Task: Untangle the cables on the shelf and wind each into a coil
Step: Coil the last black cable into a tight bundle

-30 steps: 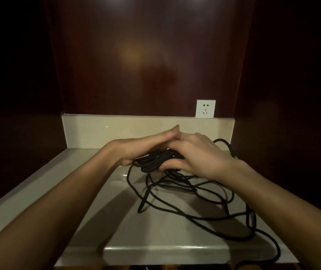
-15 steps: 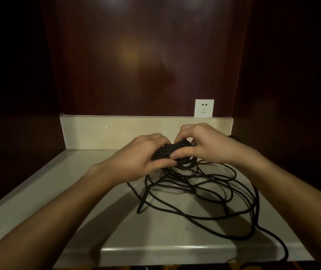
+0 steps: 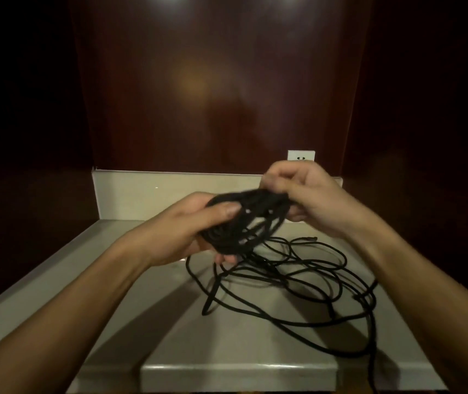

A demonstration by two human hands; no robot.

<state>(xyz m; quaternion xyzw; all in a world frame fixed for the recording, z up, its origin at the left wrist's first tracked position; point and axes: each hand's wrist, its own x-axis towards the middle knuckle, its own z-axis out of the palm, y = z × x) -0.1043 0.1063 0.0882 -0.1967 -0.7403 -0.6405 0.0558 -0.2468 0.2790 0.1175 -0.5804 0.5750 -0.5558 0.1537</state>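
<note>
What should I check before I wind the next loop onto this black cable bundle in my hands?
1. Left hand grips the wound bundle firmly: ok, thumb lies over the loops.
2. Right hand holds the far end of the bundle: ok, fingers pinch it.
3. Bundle lifted off the shelf: ok.
4. Loose cable on the shelf free of tangles: not ok, strands cross one another in many places.
5. Cable kept on the shelf: not ok, one strand runs over the front edge at the right.
6. How many separate cables are in the pile: cannot tell.
</note>
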